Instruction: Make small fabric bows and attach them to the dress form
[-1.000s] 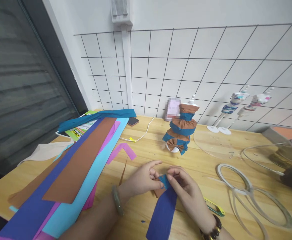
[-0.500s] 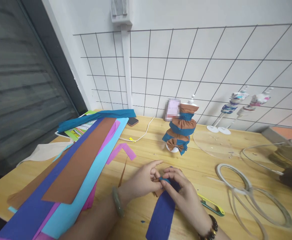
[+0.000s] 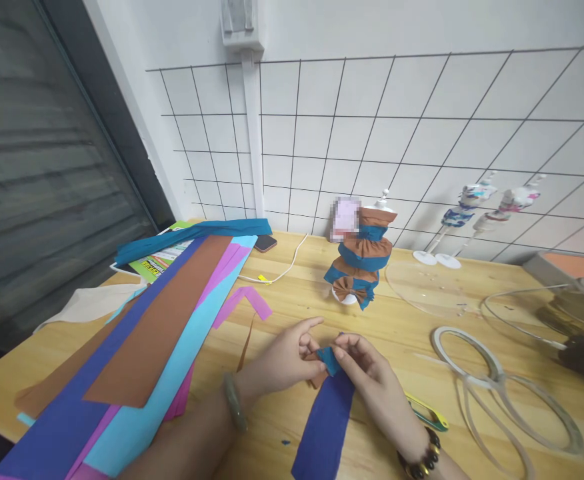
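Note:
Between my two hands is a small piece of teal crepe paper (image 3: 329,361). My left hand (image 3: 292,357) pinches its left edge with thumb and fingers, the index finger stretched forward. On the opposite edge, my right hand (image 3: 369,373) grips with thumb and fingertips. Under the hands lies a dark blue crepe paper strip (image 3: 325,427), reaching toward the near table edge. A bit of brown paper (image 3: 318,380) shows beneath my left fingers. Beyond the hands stands a small dress form (image 3: 365,253) wrapped in gathered brown and teal paper with a brown bow.
Long coloured paper strips (image 3: 159,320) cover the left of the table. A yellow-green cutter (image 3: 429,415) lies beside my right wrist. Rolls of tape (image 3: 467,357) rest at the right. Two white decorated stands (image 3: 459,217), a phone (image 3: 265,243) and a white cable (image 3: 292,263) are farther back.
The teal paper, folded small before, now shows a wider flat face between my fingers. My right hand has shifted slightly right, covering more of the cutter.

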The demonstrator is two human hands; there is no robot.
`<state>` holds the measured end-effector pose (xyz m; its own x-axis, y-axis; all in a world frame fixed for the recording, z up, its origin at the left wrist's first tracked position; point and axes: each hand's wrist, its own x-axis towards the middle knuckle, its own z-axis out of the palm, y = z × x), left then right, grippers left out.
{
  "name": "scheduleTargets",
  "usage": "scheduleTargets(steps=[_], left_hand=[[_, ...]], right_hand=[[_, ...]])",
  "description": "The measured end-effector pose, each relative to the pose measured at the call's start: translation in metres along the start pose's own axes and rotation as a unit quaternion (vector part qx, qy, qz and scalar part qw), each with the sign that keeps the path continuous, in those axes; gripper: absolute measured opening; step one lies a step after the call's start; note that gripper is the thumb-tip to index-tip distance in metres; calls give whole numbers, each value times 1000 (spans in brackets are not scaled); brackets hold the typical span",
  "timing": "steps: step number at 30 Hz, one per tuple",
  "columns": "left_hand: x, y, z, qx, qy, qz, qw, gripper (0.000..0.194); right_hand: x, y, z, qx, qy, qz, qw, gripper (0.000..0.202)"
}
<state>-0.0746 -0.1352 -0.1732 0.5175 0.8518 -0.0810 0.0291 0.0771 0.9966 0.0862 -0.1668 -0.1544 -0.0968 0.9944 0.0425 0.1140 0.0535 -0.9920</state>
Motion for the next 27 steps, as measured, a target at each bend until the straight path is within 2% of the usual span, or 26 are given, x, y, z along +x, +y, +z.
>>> scheduleTargets(steps=[6, 12, 20, 27], left_hand=[[0, 6, 2, -14, 7, -3, 1000, 73], [-1, 13, 2, -30, 15, -17, 999, 73], [1, 14, -4, -57, 44, -60, 996, 64], [2, 8, -6, -56, 36, -57, 996, 65]], right_hand=[[1, 4, 2, 70, -6, 32, 997, 38], [2, 5, 1, 85, 28, 21, 996, 37], [2, 10, -3, 57, 39, 11, 998, 33], [0, 11, 0, -14, 22, 6, 1000, 40]])
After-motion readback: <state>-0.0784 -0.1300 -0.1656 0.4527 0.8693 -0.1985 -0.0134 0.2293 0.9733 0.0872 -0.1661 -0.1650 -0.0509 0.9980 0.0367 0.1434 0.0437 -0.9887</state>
